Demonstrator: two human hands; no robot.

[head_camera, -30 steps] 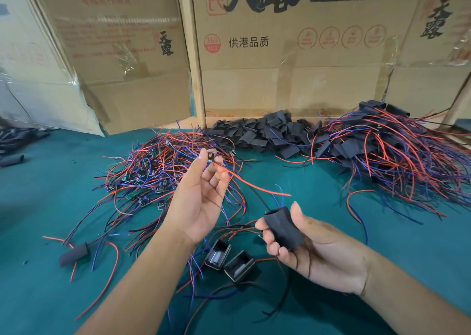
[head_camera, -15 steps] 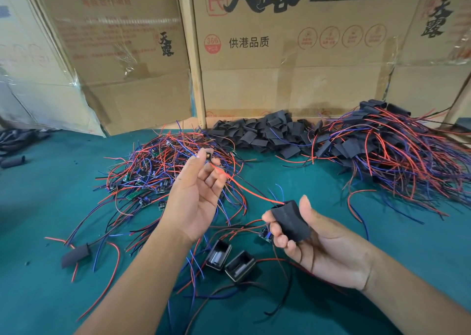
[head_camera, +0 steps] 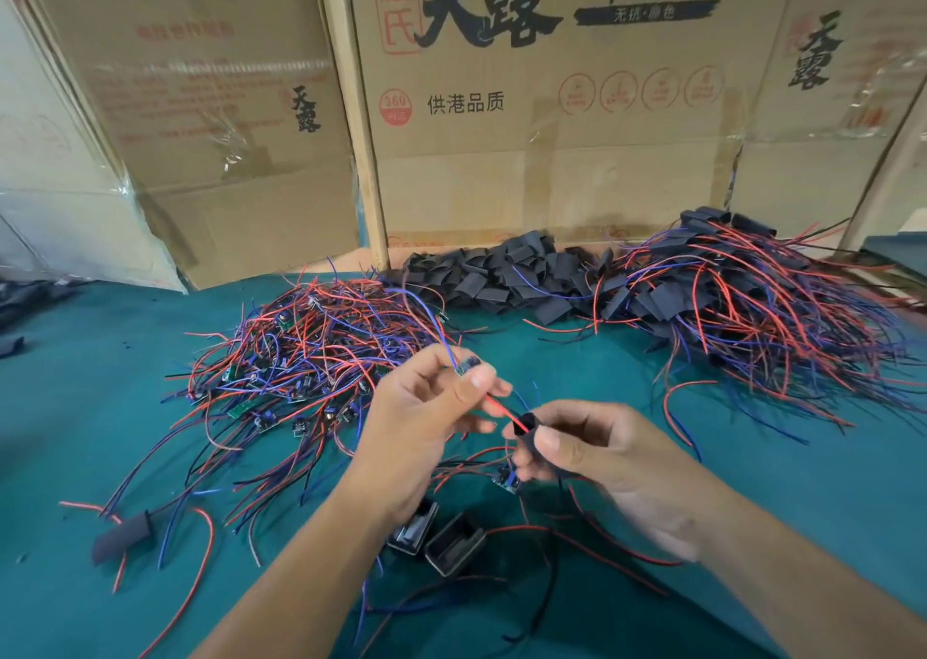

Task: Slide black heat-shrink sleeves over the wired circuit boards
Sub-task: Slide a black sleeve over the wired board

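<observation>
Left hand (head_camera: pixel 426 407) pinches a wired board (head_camera: pixel 467 365); right hand (head_camera: pixel 597 450) grips a black sleeve (head_camera: pixel 527 425).

A teal tabletop (head_camera: pixel 100 407) carries everything; tall cardboard boxes (head_camera: pixel 552 131) printed with black Chinese characters stand along its far edge; a light wooden post (head_camera: pixel 358 121) rises between two of them; clear plastic wrap (head_camera: pixel 75 217) hangs over the leftmost box; two small black rectangular housings (head_camera: pixel 436 538) lie side by side at the near edge.

Two bare forearms come up from the lower edge of the view, with no sleeves, gloves, watch or rings on them. The left hand (head_camera: pixel 426 417) shows a short, plain thumbnail; the right hand (head_camera: pixel 597 450) shows the same, with its lower edge blurred
</observation>
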